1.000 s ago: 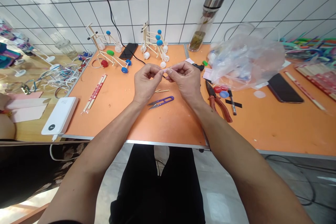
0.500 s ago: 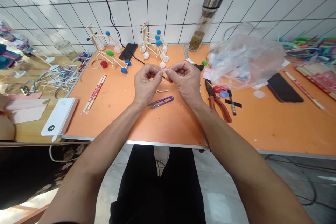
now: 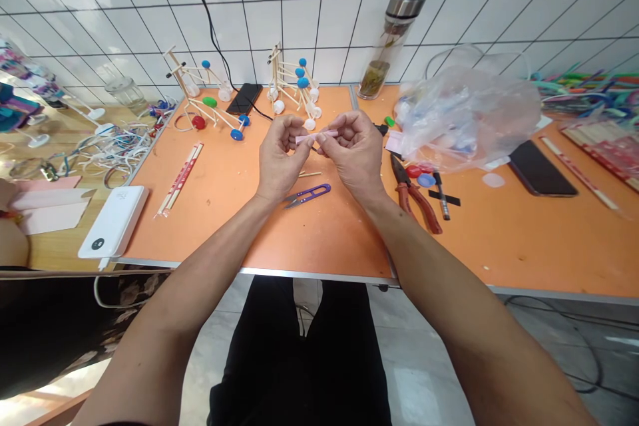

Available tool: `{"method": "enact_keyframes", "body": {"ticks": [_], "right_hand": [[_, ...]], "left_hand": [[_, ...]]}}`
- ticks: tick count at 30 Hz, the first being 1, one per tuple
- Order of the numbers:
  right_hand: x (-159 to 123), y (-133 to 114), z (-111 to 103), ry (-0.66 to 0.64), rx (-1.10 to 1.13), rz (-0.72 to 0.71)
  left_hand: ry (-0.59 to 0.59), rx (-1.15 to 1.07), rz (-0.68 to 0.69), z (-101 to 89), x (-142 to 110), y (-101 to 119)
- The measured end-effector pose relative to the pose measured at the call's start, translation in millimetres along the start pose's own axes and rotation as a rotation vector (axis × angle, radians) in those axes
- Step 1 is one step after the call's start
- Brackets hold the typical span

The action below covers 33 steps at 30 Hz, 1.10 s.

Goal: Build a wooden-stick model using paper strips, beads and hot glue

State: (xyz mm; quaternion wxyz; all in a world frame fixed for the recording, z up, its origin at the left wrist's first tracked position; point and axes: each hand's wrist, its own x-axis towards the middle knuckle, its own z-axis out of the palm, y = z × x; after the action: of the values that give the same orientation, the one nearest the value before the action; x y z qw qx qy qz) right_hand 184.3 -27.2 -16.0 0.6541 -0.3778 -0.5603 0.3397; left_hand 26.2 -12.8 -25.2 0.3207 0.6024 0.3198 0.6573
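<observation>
A narrow pink strip (image 3: 302, 140), which looks like folded or rolled paper, stretches between my two hands above the orange table (image 3: 224, 226). My left hand (image 3: 280, 158) pinches its left part between thumb and fingers. The right part is pinched by my right hand (image 3: 355, 153), thumb on top. Just below the hands lie purple thread snips (image 3: 312, 194) and a short wooden stick (image 3: 313, 174). Beyond the hands stands a stick model with blue and white balls (image 3: 299, 82). To its left is another stick model with red, green and blue balls (image 3: 210, 102).
Red-handled pliers (image 3: 417, 196) and a marker (image 3: 442, 196) lie right of my hands, beside a plastic bag (image 3: 469, 120). A glass bottle (image 3: 382, 46) stands against the tiled wall. Wrapped chopsticks (image 3: 180, 180) and a white power bank (image 3: 114, 223) are at left. A person's arm shows at the left edge.
The pink strip, mostly hidden by my fingers before, now shows lengthwise between both hands. My fingers have shifted and opened out slightly around it.
</observation>
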Motion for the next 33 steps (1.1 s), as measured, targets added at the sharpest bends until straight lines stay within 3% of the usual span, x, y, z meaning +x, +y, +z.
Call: {"method": "enact_keyframes", "body": {"ticks": [5,11,21,33], "right_hand": [[0,0,-1,-0.010,-0.010,-0.014],[0,-2,-1,-0.019,0.001,-0.033],[0,-3,-1,-0.030,-0.022,-0.028],[0,-3,-1,-0.035,0.009,0.018]], "left_hand": [[-0.100,-0.129,-0.190,-2.4,3,-1],[-0.135,-0.195,-0.333,-6.7,7,4],[-0.123,-0.211,-0.371,-3.8,7,10],[-0.072,-0.157,-0.323,-4.4,3,14]]}}
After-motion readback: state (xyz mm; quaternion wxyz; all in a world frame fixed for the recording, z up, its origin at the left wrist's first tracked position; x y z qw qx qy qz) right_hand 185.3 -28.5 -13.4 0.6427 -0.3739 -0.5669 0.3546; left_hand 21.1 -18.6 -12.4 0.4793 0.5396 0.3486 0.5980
